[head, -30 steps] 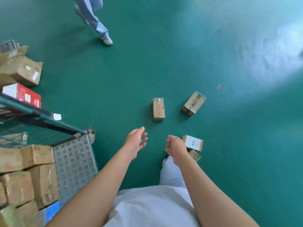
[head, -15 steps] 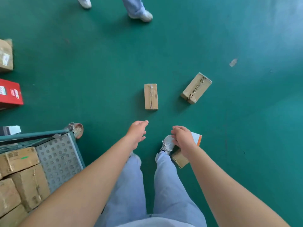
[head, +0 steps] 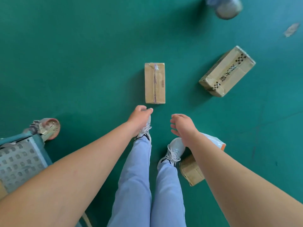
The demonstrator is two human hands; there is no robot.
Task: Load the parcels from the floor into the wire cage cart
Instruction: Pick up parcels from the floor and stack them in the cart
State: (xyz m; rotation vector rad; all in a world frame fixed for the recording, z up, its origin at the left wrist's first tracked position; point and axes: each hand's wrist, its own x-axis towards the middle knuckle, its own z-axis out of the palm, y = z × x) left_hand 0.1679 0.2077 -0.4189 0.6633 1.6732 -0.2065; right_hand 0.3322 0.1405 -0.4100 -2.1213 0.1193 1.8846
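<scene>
You are looking straight down at the green floor [head: 82, 63] with both arms stretched out ahead of you. Your left hand [head: 140, 117] hangs just short of the near end of a narrow taped cardboard parcel [head: 155, 83] that lies flat on the floor directly ahead; its fingers are loosely curled and hold nothing. Your right hand [head: 183, 126] hangs beside it, a little nearer to you, fingers relaxed and slightly spread, also empty. Neither hand touches a parcel.

A 2nd, larger parcel [head: 227, 71] with black checkered tape and printed characters lies angled on the floor to the right, well apart from the 1st. A 3rd brown parcel [head: 191, 170] sits just beside your right shoe [head: 174, 150], partly hidden under your right forearm, and a white parcel with an orange edge [head: 216, 142] lies against it on its far side.

At the lower left, you can see a corner of the wire cage cart [head: 21, 159], its perforated metal panel and a caster wheel [head: 51, 128] resting on the floor. At the top right edge, a blurred shoe [head: 227, 6] of another person shows.
</scene>
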